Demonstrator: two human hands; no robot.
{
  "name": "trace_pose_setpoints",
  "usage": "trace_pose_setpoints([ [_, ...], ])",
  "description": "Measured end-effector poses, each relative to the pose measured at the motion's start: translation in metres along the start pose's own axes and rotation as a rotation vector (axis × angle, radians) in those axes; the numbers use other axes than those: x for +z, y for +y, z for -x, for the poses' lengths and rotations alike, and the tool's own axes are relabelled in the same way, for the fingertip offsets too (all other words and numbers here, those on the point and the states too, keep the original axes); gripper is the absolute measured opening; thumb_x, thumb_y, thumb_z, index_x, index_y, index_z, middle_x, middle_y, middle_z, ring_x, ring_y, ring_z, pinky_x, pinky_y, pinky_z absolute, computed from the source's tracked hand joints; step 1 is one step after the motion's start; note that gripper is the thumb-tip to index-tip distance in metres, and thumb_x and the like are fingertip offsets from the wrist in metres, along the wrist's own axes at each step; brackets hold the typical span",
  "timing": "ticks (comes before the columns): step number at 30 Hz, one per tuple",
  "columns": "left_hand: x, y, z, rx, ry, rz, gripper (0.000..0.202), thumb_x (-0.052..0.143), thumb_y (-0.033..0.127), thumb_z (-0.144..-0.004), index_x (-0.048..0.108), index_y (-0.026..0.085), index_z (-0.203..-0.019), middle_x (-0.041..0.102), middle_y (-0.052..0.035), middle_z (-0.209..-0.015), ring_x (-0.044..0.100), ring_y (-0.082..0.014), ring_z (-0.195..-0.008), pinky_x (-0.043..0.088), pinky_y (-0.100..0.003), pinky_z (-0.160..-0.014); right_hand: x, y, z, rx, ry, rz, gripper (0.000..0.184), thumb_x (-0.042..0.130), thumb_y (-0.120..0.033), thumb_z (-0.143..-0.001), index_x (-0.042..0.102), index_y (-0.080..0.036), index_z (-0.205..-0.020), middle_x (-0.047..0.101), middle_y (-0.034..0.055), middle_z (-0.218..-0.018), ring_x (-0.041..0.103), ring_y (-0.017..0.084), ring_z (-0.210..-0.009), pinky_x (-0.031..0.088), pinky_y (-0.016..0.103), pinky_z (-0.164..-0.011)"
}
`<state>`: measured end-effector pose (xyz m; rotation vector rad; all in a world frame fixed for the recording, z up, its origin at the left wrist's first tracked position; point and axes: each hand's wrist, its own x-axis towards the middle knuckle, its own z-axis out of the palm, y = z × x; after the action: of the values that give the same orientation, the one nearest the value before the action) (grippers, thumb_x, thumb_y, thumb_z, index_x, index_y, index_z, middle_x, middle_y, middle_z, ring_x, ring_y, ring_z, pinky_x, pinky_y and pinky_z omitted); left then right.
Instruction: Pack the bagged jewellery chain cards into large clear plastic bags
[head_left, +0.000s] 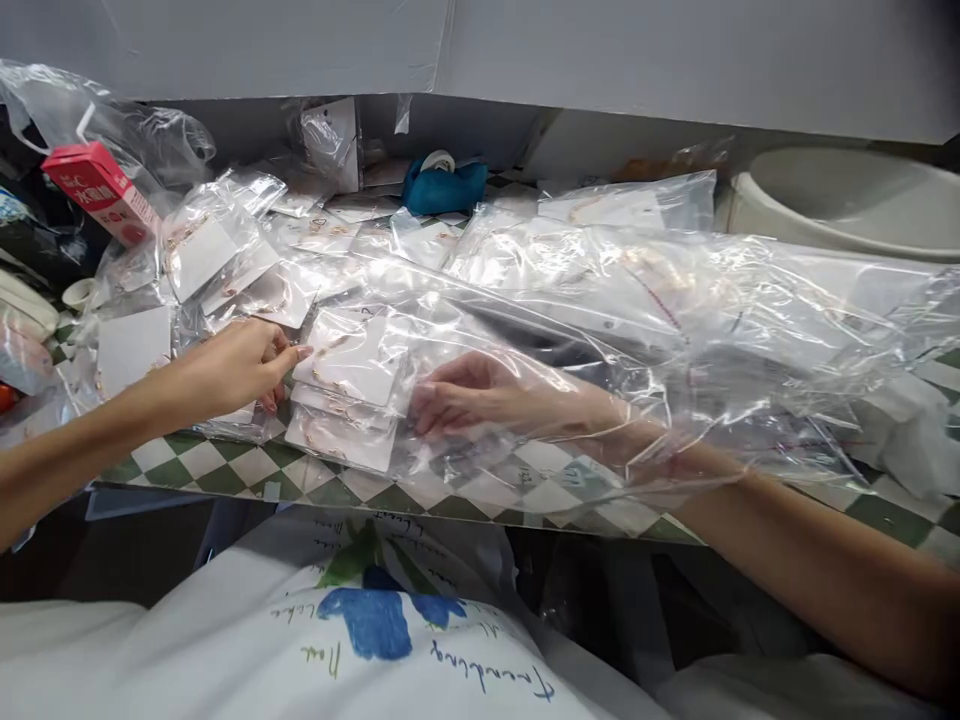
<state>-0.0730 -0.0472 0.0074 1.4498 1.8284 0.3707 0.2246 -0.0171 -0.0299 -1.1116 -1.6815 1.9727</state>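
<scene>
A stack of clear packets with jewellery on white cards point(352, 365) lies near the table's front edge, under or inside a large clear plastic bag point(555, 330). At its left side is my left hand point(244, 370), with the fingers curled and the thumb tip at the upper card's edge. What those fingers grip is hidden. Inside the big bag, my right hand point(480, 395) shows through the film just right of the stack. Its fingers are bent together, and I cannot make out what is between them. The film also covers part of the right forearm.
More carded packets point(199, 255) are heaped at the left and back. A red drink carton point(101, 195) leans at the far left. Behind stand a blue tape dispenser point(444, 188) and, at right, a pale round tub point(757, 205). A grey panel point(525, 60) overhangs the checkered table point(225, 468).
</scene>
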Motion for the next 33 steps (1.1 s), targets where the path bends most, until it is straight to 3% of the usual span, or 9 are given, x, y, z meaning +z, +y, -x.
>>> trace_pose_setpoints([
  [3,0.0,0.0,0.002,-0.009,-0.033,-0.042,0.029,0.072,0.045,-0.087,0.068,0.022,-0.071,0.072,-0.0067,-0.058,0.074,-0.0272,-0.053,0.053,-0.028,-0.048,0.002,0.003,0.0,0.053,-0.173,-0.05,0.035,0.083,-0.055,-0.082,0.083,-0.021,-0.087,0.08,0.0057,-0.085,0.077,0.016,-0.079,0.066,0.029,-0.077],
  [7,-0.001,0.0,0.001,-0.085,-0.076,0.073,0.029,0.079,0.048,-0.08,0.069,0.021,-0.076,0.073,-0.0077,-0.059,0.074,-0.0296,-0.053,0.06,-0.033,-0.051,0.0,0.005,0.004,-0.025,-0.211,0.167,0.037,0.076,-0.053,-0.089,0.084,-0.02,-0.102,0.08,0.008,-0.099,0.076,0.018,-0.087,0.063,0.032,-0.079],
  [11,0.004,0.001,0.001,-0.088,-0.106,0.103,0.032,0.08,0.051,-0.077,0.068,0.021,-0.077,0.072,-0.0074,-0.059,0.074,-0.0282,-0.052,0.061,-0.033,-0.051,0.009,0.011,0.011,-0.135,-0.118,0.396,0.034,0.079,-0.053,-0.086,0.084,-0.022,-0.096,0.076,0.0087,-0.102,0.071,0.02,-0.085,0.058,0.033,-0.071],
  [17,-0.012,0.003,0.009,-0.109,-0.186,-0.002,0.027,0.065,0.047,-0.093,0.067,0.02,-0.089,0.077,-0.0079,-0.072,0.074,-0.0249,-0.059,0.061,-0.036,-0.063,0.031,0.022,0.018,-0.302,0.158,0.462,0.046,0.081,-0.061,-0.083,0.062,-0.02,-0.072,0.066,0.0018,-0.072,0.06,0.015,-0.064,0.046,0.029,-0.058],
  [20,-0.036,0.002,0.023,-0.064,0.032,-0.329,0.029,0.057,0.046,-0.1,0.065,0.019,-0.1,0.077,-0.0063,-0.084,0.07,-0.0222,-0.064,0.052,-0.033,-0.063,0.032,0.019,0.019,-0.329,0.239,0.613,0.053,0.082,-0.06,-0.083,0.048,-0.021,-0.07,0.052,-0.0036,-0.062,0.044,0.01,-0.055,0.034,0.027,-0.053],
  [25,-0.059,0.001,0.032,0.091,0.518,-0.661,0.05,0.068,0.049,-0.098,0.058,0.007,-0.123,0.07,-0.0126,-0.105,0.069,-0.0264,-0.095,0.054,-0.033,-0.082,0.018,0.013,0.018,-0.265,0.05,0.434,0.05,0.082,-0.059,-0.081,0.05,-0.021,-0.073,0.052,-0.0026,-0.064,0.047,0.011,-0.055,0.037,0.027,-0.053],
  [28,-0.052,-0.005,0.018,0.29,0.558,-0.751,0.067,0.076,0.047,-0.094,0.052,0.002,-0.138,0.062,-0.0231,-0.135,0.06,-0.0337,-0.125,0.049,-0.046,-0.108,0.004,0.013,0.021,-0.203,-0.127,0.277,0.051,0.085,-0.054,-0.08,0.047,-0.021,-0.071,0.042,-0.0065,-0.061,0.034,0.008,-0.052,0.028,0.024,-0.047],
  [30,-0.042,-0.011,0.007,0.385,0.549,-0.738,0.072,0.075,0.052,-0.094,0.05,0.005,-0.142,0.055,-0.0238,-0.148,0.052,-0.0348,-0.137,0.041,-0.051,-0.119,-0.008,0.011,0.028,-0.137,-0.215,0.253,0.05,0.083,-0.05,-0.084,0.044,-0.022,-0.071,0.036,-0.0071,-0.062,0.028,0.008,-0.054,0.024,0.024,-0.048],
  [33,-0.03,-0.019,-0.007,0.43,0.551,-0.703,0.059,0.068,0.056,-0.097,0.056,0.012,-0.134,0.062,-0.019,-0.142,0.056,-0.0336,-0.129,0.041,-0.052,-0.115,-0.028,0.006,0.046,-0.001,-0.294,0.322,0.044,0.071,-0.049,-0.096,0.043,-0.022,-0.074,0.038,-0.0048,-0.068,0.033,0.009,-0.059,0.03,0.025,-0.053],
])
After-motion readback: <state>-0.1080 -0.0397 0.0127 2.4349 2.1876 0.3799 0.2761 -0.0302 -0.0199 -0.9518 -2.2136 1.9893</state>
